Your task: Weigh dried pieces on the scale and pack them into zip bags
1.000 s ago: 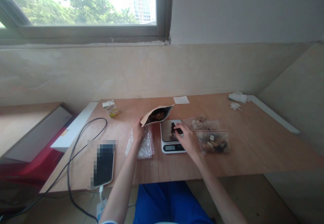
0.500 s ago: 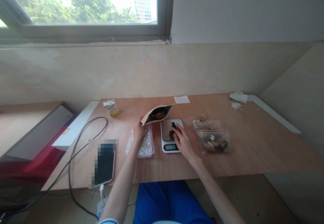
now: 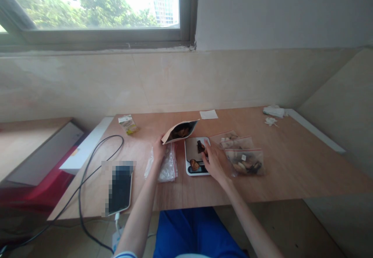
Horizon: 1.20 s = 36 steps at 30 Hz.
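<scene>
My left hand (image 3: 159, 149) grips the left edge of a kraft pouch (image 3: 172, 130), whose mouth gapes and shows dark brown pieces inside. Right of the pouch, a white kitchen scale (image 3: 189, 147) lies flat. A dark brown, dried-looking piece (image 3: 200, 147) is on its plate, beside the fingertips of my right hand (image 3: 214, 161). That hand hovers over the scale's right side, thumb and fingers apart. A lighter brown piece (image 3: 194, 165) lies at the front of the scale and partly covers the display (image 3: 201, 169).
Clear zip bags with dried pieces (image 3: 246, 162) overlap right of the scale. Flat clear bags (image 3: 167, 168) lie under my left forearm. A tablet-like device (image 3: 121, 190), a black cable (image 3: 80, 188) and a small box (image 3: 128, 124) are at left. White paper (image 3: 208, 114) and tissues (image 3: 274, 111) lie behind.
My right hand has drawn slightly right, with its fingers spread more. A brown piece now sits over the scale's display, which was uncovered before. My left hand and the pouch have barely moved.
</scene>
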{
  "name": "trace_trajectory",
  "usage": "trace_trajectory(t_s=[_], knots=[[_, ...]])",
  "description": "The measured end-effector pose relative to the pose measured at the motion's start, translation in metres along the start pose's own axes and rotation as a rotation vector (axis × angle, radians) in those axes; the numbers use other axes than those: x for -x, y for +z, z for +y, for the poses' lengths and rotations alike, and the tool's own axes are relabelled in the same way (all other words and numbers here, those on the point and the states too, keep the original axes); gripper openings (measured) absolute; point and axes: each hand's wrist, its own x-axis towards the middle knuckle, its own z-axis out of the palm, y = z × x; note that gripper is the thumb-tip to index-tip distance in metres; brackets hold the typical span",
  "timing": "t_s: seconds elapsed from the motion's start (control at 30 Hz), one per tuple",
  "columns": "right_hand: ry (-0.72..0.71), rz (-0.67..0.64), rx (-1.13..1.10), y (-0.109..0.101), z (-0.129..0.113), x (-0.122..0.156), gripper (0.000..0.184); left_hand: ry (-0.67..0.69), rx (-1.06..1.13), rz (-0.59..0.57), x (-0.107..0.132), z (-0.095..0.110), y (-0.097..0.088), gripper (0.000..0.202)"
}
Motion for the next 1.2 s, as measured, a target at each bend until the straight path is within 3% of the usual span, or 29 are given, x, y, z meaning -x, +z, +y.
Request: trace_trajectory(t_s=[0.13, 0.27, 0.4, 0.67, 0.77, 0.87, 0.9, 0.97, 1.03, 1.1, 1.2], knots=[[0.002, -0.023, 0.034, -0.008, -0.011, 0.004, 0.037, 0.017, 0.008, 0.004, 0.000, -0.002, 0.001, 0.034], [-0.062, -0.189, 0.134, -0.014, -0.031, 0.011, 0.023, 0.010, 0.010, 0.002, -0.001, -0.003, 0.001, 0.034], [-0.001, -0.218, 0.138, -0.011, -0.040, 0.007, 0.014, 0.006, 0.034, 0.003, -0.001, -0.004, 0.002, 0.035], [0.132, -0.119, 0.003, 0.000, -0.032, -0.032, 0.013, 0.007, 0.014, -0.002, 0.001, 0.004, -0.002, 0.035], [0.098, 0.051, -0.113, -0.015, -0.038, -0.042, 0.017, 0.007, 0.009, -0.013, 0.001, 0.006, -0.004, 0.036], [0.008, 0.224, -0.338, -0.047, -0.058, -0.050, 0.018, 0.014, 0.009, -0.023, 0.001, 0.007, -0.005, 0.038], [-0.061, 0.177, -0.395, -0.057, -0.065, -0.053, 0.022, 0.019, 0.011, -0.023, 0.001, 0.007, -0.004, 0.039], [-0.203, -0.045, -0.415, -0.072, -0.079, -0.061, 0.029, 0.033, 0.022, -0.013, 0.002, 0.007, -0.003, 0.040], [-0.284, -0.283, -0.315, -0.073, -0.087, -0.071, 0.034, 0.042, 0.031, 0.002, 0.002, 0.006, -0.002, 0.039], [-0.282, -0.443, -0.142, -0.063, -0.087, -0.082, 0.035, 0.043, 0.035, 0.011, 0.002, 0.004, -0.001, 0.037], [-0.214, -0.501, 0.020, -0.037, -0.083, -0.097, 0.024, 0.038, 0.010, 0.029, 0.001, 0.003, 0.000, 0.036]])
